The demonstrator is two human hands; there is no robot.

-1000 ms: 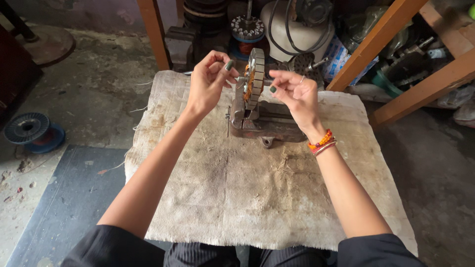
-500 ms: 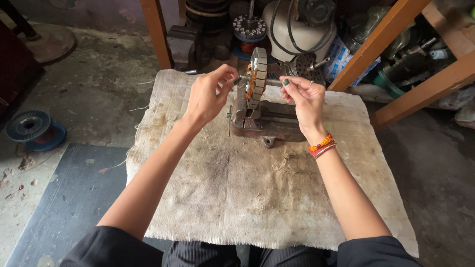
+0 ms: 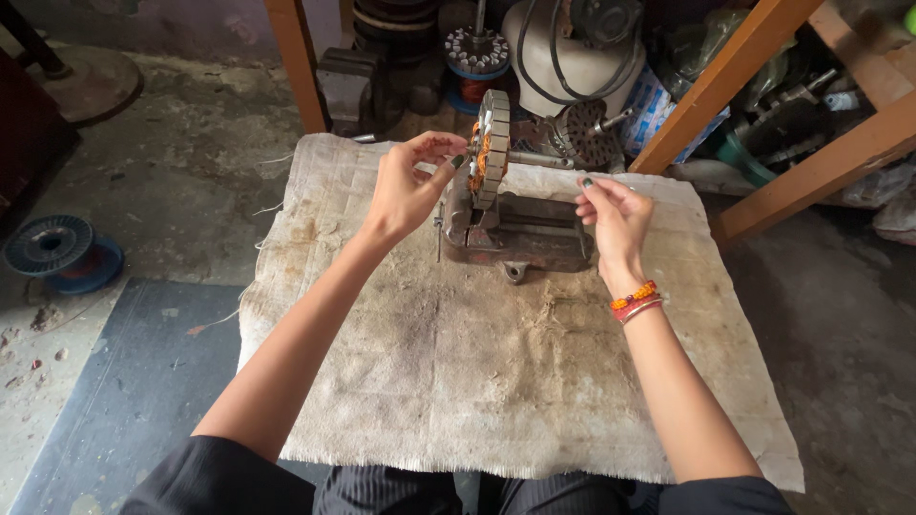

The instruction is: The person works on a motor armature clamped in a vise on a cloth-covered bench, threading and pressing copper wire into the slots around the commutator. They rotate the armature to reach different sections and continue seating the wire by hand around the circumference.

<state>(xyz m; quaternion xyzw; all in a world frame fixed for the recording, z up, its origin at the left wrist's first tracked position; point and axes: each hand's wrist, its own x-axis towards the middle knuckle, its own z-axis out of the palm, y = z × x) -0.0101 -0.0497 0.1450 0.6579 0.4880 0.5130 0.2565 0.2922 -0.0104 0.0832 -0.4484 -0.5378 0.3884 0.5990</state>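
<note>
A round metal stator (image 3: 493, 143) with orange-copper wire windings stands on edge, clamped in a rusty bench vise (image 3: 520, 234). My left hand (image 3: 408, 186) is at the stator's left face, thumb and fingertips pinched together at the windings. My right hand (image 3: 615, 215) hovers over the right end of the vise, its fingers pinched together; any strand in them is too fine to see. An orange and red bracelet (image 3: 634, 299) is on my right wrist. The vise rests on a worn beige cloth (image 3: 496, 381).
Beyond the cloth lie motor parts, another stator (image 3: 475, 48), a white motor housing (image 3: 572, 48) with black cable, and a dark metal block (image 3: 348, 91). Orange wooden frame legs (image 3: 296, 67) stand left and right (image 3: 725, 76). A wire spool (image 3: 57, 250) sits on the floor at left.
Both hands have come down from a raised position. The left has closed in on the stator's left face, and the right has moved out and down over the vise's right end.
</note>
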